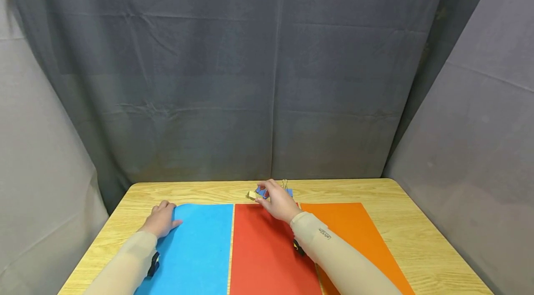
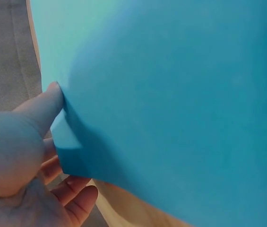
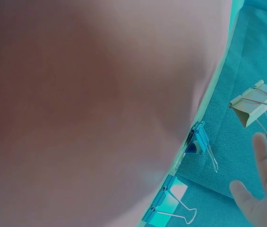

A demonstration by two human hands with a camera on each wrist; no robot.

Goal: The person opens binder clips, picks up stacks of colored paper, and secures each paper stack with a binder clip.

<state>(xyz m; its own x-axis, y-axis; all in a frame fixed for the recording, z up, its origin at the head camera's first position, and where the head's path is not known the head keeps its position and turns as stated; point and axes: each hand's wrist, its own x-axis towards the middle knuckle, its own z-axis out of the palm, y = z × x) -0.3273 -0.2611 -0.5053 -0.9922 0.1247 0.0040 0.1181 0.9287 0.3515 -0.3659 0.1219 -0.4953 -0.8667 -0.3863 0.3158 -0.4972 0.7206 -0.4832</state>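
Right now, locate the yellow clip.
In the head view, the right grip holds the yellow clip, left of the blue clips, near the red sheet.

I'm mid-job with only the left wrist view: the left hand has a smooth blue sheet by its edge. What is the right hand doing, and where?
Observer: The right hand is pinching a yellow binder clip by its wire handles, over by the far end of a red rectangular sheet.
Operator: None of that reaches my view. Are there any more clips near it?
Observer: Yes, at least two blue binder clips with wire handles, on the wood-grain table beyond the red sheet's far edge.
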